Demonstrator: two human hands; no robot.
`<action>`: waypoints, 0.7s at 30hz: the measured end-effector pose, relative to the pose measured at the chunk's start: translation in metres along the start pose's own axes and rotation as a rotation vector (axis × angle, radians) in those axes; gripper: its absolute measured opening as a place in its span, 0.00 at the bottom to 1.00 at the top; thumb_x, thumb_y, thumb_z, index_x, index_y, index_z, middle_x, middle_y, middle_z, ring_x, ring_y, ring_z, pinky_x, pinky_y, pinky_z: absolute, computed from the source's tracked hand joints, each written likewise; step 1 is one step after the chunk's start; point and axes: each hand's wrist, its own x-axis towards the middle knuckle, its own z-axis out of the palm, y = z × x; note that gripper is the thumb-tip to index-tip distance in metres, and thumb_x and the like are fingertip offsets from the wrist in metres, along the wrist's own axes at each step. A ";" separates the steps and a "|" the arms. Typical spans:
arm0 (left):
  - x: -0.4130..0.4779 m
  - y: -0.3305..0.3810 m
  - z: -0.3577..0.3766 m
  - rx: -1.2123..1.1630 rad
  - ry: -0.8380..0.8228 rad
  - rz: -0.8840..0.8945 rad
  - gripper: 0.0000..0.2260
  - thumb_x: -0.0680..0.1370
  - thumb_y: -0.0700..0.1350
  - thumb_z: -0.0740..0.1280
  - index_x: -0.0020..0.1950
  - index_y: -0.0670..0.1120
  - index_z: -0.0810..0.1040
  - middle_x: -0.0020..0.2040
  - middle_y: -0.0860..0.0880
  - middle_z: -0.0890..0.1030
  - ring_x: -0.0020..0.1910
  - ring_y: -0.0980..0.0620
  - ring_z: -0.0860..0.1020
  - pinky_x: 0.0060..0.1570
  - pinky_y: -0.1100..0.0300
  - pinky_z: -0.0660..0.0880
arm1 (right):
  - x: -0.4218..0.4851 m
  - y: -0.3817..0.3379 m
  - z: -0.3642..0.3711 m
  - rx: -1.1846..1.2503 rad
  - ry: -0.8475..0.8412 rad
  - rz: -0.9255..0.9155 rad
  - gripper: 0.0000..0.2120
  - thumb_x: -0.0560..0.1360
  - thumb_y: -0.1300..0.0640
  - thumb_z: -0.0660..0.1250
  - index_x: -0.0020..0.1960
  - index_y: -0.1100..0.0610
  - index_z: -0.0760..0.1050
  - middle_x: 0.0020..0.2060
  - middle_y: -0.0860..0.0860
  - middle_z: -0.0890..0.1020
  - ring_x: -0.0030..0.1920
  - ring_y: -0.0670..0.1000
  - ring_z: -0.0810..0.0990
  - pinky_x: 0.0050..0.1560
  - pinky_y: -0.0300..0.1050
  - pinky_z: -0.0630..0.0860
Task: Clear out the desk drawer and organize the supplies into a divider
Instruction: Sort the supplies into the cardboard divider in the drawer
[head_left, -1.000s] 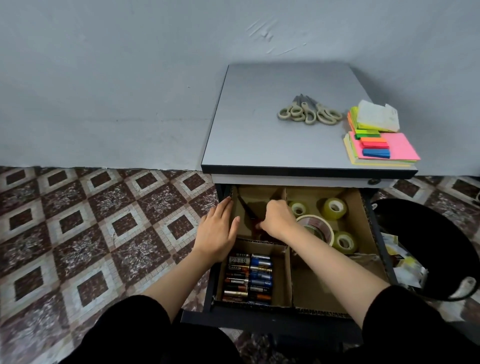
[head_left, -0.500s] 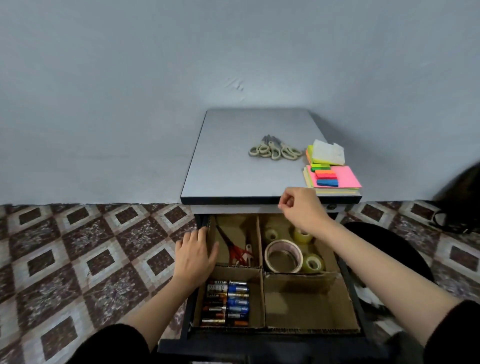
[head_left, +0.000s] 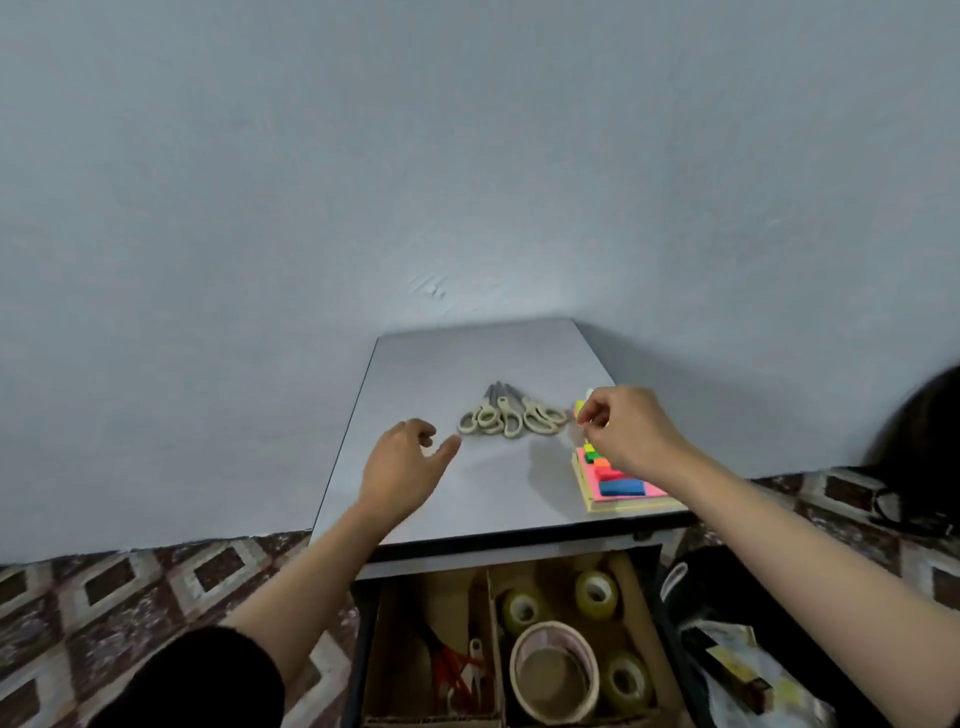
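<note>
Grey desk top (head_left: 467, 364), centre frame, pale wall behind. Item: scissors (head_left: 511, 418), handles toward me, blades toward the wall, just right of my left hand (head_left: 402, 467), the nearer one, loosely curled and empty. My right hand (head_left: 628, 434) curls over the sticky notes (head_left: 623, 486); whether it pinches anything, I cannot tell.

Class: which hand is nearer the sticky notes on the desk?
Right. The right hand is over the sticky notes' far end; the left hand is across the desk, left of the scissors.

Beige-handled scissors (head_left: 511, 415) lie flat between the left hand (head_left: 400, 467) and right hand (head_left: 628, 431). Stacked sticky notes (head_left: 623, 488) sit under the right. A cardboard divider (head_left: 488, 618) below the hands holds tape rolls (head_left: 553, 630).
</note>
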 end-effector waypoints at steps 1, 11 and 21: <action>0.015 0.005 0.004 0.007 -0.035 -0.022 0.24 0.76 0.59 0.62 0.63 0.43 0.74 0.57 0.48 0.78 0.56 0.50 0.75 0.52 0.57 0.71 | 0.009 -0.001 0.002 0.010 -0.020 0.008 0.08 0.72 0.68 0.63 0.46 0.64 0.81 0.43 0.58 0.82 0.45 0.55 0.78 0.46 0.41 0.72; 0.104 0.020 0.055 0.218 -0.233 -0.110 0.36 0.73 0.67 0.60 0.54 0.32 0.75 0.55 0.36 0.77 0.57 0.39 0.72 0.52 0.51 0.70 | 0.076 -0.024 0.037 -0.233 -0.312 0.059 0.08 0.76 0.63 0.59 0.39 0.63 0.72 0.51 0.64 0.77 0.54 0.62 0.78 0.47 0.45 0.72; 0.109 0.010 0.054 0.259 -0.251 -0.078 0.21 0.70 0.57 0.68 0.29 0.44 0.64 0.31 0.48 0.68 0.37 0.47 0.70 0.30 0.59 0.63 | 0.108 -0.032 0.065 -0.490 -0.519 0.150 0.07 0.72 0.59 0.69 0.44 0.61 0.72 0.53 0.58 0.79 0.58 0.57 0.79 0.38 0.42 0.73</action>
